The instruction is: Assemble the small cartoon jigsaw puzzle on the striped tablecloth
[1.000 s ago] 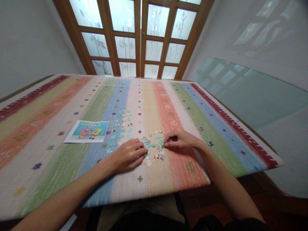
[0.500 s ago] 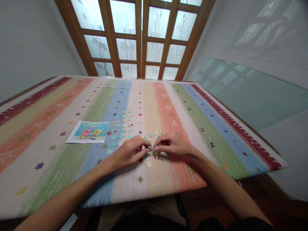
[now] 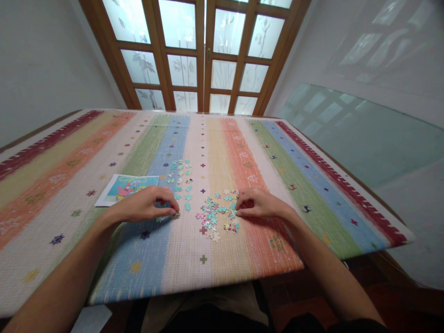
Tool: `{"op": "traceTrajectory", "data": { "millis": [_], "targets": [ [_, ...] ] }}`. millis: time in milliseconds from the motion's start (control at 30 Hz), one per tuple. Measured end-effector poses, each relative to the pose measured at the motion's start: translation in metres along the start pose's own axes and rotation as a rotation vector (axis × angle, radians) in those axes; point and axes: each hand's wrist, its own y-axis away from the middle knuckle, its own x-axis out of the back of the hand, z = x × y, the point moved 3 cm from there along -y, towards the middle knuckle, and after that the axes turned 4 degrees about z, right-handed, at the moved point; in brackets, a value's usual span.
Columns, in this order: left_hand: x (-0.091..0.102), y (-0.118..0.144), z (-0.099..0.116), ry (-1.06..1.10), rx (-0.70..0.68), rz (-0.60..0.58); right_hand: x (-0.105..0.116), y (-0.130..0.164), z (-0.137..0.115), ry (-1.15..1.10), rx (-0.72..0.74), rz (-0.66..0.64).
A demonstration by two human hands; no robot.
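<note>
My left hand (image 3: 152, 203) pinches a small yellow-green jigsaw piece (image 3: 176, 214) between thumb and fingertips, low over the cloth. It covers part of the picture card and some of the sorted pieces. Beyond it, mostly turquoise jigsaw pieces (image 3: 178, 189) are laid out in loose columns. My right hand (image 3: 258, 202) is at the right edge of a mixed pile of jigsaw pieces (image 3: 210, 215), thumb and fingers curled together; whether a piece is between them is hidden.
The picture card (image 3: 120, 188), with a pink and a yellow cartoon figure, lies on the left. A striped tablecloth (image 3: 239, 259) covers the table, whose front edge is close to my body. Wooden glass-paned doors (image 3: 204, 55) stand behind the table.
My left hand has moved left from the pile with the small piece, over to the sorted columns. My right hand has shifted slightly right, uncovering the pile.
</note>
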Motion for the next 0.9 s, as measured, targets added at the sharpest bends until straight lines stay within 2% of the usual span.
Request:
{"op": "traceTrajectory", "data": {
  "millis": [100, 267, 533, 700, 900],
  "targets": [
    [-0.003, 0.002, -0.002, 0.002, 0.002, -0.074, -0.001, 0.0, 0.001, 0.01, -0.017, -0.012],
    [-0.005, 0.002, -0.008, -0.01, 0.014, -0.09, -0.001, 0.0, 0.002, 0.026, -0.055, -0.012],
    [-0.008, 0.0, -0.01, -0.144, 0.057, -0.057, 0.0, 0.0, -0.002, -0.044, -0.016, -0.016],
    [-0.009, -0.001, -0.009, -0.114, 0.052, 0.001, -0.001, 0.001, -0.004, -0.124, 0.011, -0.007],
    [-0.009, 0.0, -0.005, -0.11, 0.035, 0.005, -0.004, -0.001, -0.011, -0.221, 0.016, -0.004]
  ]
}}
